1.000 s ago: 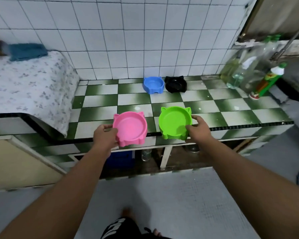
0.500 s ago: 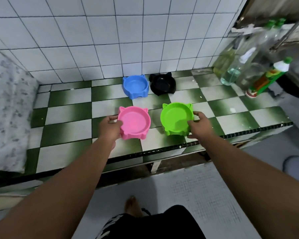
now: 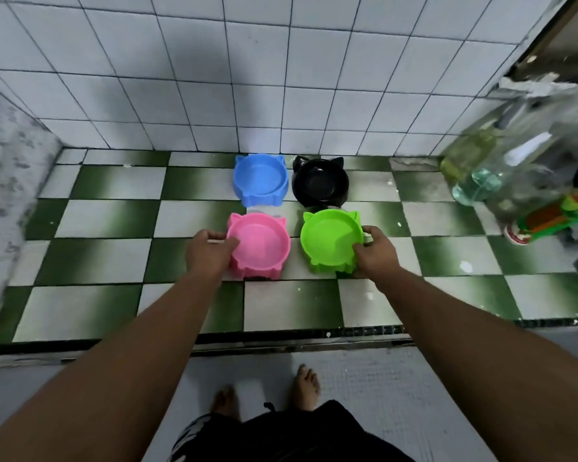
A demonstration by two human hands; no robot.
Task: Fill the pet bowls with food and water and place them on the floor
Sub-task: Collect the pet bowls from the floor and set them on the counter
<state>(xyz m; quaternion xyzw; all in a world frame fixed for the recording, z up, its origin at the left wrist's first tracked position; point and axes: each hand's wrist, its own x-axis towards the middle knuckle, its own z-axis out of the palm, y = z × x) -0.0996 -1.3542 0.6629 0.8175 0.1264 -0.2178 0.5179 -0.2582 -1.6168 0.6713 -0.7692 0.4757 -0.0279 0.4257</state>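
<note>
Both bowls had gone deeper onto the table (image 3: pixel 114 221) since a moment before, away from its front edge and close up to the two bowls at the wall. The left hand (image 3: pixel 207 251) gripped the pink bowl (image 3: pixel 259 245) by its left side, the fingers (image 3: pixel 211 235) curled round the wall and the thumb lying over the rim. The right hand (image 3: pixel 376 253) held the green bowl (image 3: pixel 331 238) in the same way on its right side, its fingers (image 3: pixel 372 231) bent round the edge. Both bowls seemed to rest on the tiles, side by side with a narrow gap between them.

Just behind the pink one stood the blue bowl (image 3: pixel 260 178), and just behind the green one the black bowl (image 3: pixel 319 183), both near the white tiled wall (image 3: pixel 181 78). All four had small ears on the rim.

The table was covered with green and white squares. At its left end lay a patterned cloth (image 3: pixel 4 181). At the right end stood clear bottles (image 3: pixel 474 168) and a green bottle (image 3: pixel 554 218), blurred, well apart from the green bowl.

Bare squares lay left of the pink bowl and between the bowls and the dark front edge (image 3: pixel 314 331). Below it was the grey floor (image 3: pixel 414 395), with the person's bare feet (image 3: pixel 306 386) on it.
</note>
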